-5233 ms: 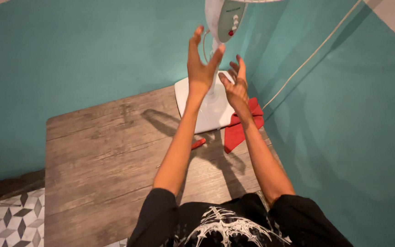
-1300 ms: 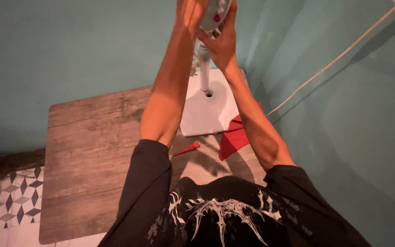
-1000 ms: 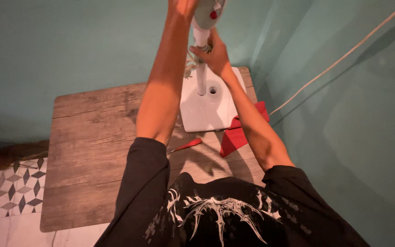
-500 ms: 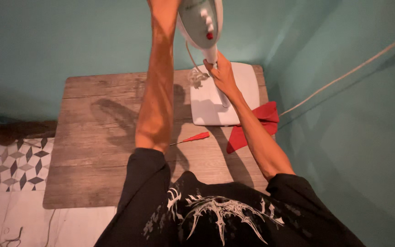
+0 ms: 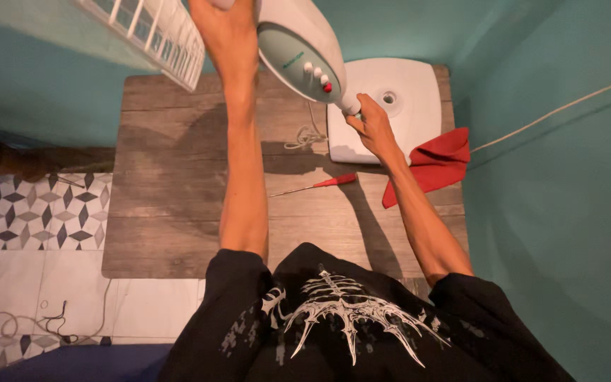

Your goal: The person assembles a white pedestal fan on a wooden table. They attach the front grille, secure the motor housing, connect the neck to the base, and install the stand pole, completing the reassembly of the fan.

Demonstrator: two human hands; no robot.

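Note:
I hold the upper part of a white pedestal fan (image 5: 298, 49) lifted and tilted above a wooden table (image 5: 171, 212). My right hand (image 5: 373, 127) grips the bottom end of its pole, just below the green control panel with white buttons and a red one. My left hand (image 5: 224, 25) reaches up along the fan body near the top edge; its fingers are partly out of frame. The fan's white grille (image 5: 153, 32) shows at the upper left. The square white fan base (image 5: 408, 120) lies on the table with its empty pole socket (image 5: 390, 97) facing up.
A red-handled screwdriver (image 5: 319, 185) lies on the table before the base. A red cloth (image 5: 433, 164) hangs at the table's right edge. A coiled cord (image 5: 304, 134) rests beside the base. Teal walls close the back and right. Patterned floor tiles (image 5: 33, 212) are at the left.
The fan's upper part has come out of the base and is tilted toward the left. My right hand slid down to the pole's end. The camera view has shifted back.

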